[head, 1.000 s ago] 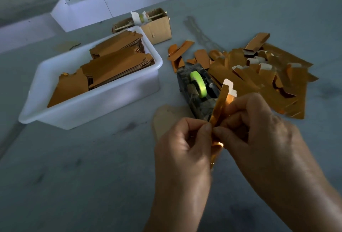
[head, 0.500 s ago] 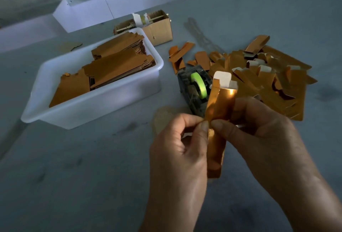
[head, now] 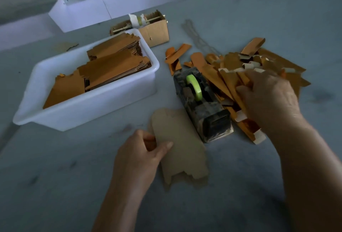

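Flat tan blank [head: 183,150] is pinched at its left edge by the left hand [head: 140,150], thumb on top, just beside the tape dispenser [head: 201,105] toward the table's near edge, likely so tape's within reach; right hand [head: 268,98] is curled over the gold carton pile [head: 231,65], grip can't be told

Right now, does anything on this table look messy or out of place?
Yes. The orange boxes right of the dispenser lie in a loose, crisscrossed heap where the right hand reaches, unlike the neat stacks in the tub. The dispenser looks grimy and worn. The left hand pinches a flat card.
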Motion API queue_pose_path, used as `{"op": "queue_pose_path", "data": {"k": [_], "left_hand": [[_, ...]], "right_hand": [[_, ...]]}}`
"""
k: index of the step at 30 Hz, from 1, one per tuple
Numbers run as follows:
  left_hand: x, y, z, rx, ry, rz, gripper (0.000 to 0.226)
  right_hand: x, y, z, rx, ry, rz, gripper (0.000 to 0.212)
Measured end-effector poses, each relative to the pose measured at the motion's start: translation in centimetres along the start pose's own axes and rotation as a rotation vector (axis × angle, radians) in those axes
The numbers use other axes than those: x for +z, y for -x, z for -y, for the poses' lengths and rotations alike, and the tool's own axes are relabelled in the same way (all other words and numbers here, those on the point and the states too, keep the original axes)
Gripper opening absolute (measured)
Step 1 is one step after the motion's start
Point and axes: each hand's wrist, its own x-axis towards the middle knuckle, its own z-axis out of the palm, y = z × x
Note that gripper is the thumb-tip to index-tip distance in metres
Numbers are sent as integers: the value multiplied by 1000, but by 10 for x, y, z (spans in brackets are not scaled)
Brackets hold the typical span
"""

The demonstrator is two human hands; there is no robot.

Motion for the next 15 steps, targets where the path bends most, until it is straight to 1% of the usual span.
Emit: {"op": "queue_pose_path", "data": {"k": [1, 3, 5, 6, 7, 9, 12, 13, 15], "left_hand": [[2, -2, 1, -14, 23, 21, 30], [5, -8, 4, -54, 94, 41, 29], [4, -14, 6, -95, 182, 57, 28], [4, -16, 8, -101, 218, 63, 25], [3, -17, 9, -94, 243, 66, 20], [1, -19, 13, -73, 284, 77, 15], [-8, -17, 17, -55, 328, 110, 20], [-12, -15, 18, -41, 315, 102, 21], [-20, -11, 18, 6, 254, 34, 19]], "right_hand": [[1, 2, 1, 12, 1, -18, 25], [0, 11, 3, -7, -78, -173, 31], [-3, 26, 10, -84, -201, -352, 28], [-4, 35, 15, -139, -254, -399, 23], [-4, 44, 20, -196, -306, -407, 19], [-1, 59, 26, -273, -407, -338, 18], [5, 70, 27, -270, -484, -266, 17], [6, 71, 25, -264, -497, -262, 16], [5, 73, 22, -248, -519, -270, 14]]}}
